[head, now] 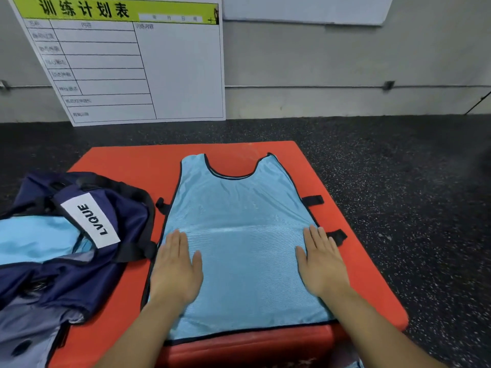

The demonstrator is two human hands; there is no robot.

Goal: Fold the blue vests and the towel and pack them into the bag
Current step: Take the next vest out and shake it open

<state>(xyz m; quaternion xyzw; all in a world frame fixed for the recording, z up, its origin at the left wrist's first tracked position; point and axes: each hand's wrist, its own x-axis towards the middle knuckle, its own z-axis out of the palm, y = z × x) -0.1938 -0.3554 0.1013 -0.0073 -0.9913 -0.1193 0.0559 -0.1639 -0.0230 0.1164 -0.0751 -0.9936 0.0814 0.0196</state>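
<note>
From the head camera, a light blue vest [239, 235] lies flat in the middle of the frame on an orange mat [119, 166]. Its neck hole points to the top of the frame. Its bottom edge reaches the near edge of the mat.

The left hand [176, 269] lies flat on the vest's lower left side, fingers straight and close together, holding nothing. The right hand [322, 261] lies flat on the lower right side in the same way, palm down and not gripping. Both arms run off the bottom of the frame.

Small black straps [313, 201] stick out from the vest's right edge, and one more shows at its left edge.

At the left of the frame sits a dark blue bag [111, 208], open, with a white label that says LVQUE. Its left part is cut off by the frame edge. More light blue cloth [34, 240] shows inside the bag; what it is cannot be told.

At the upper left a white board [159, 75] with a green top leans on the wall. Its small writing is too blurry to read. The floor [398, 168] is dark and speckled.
</note>
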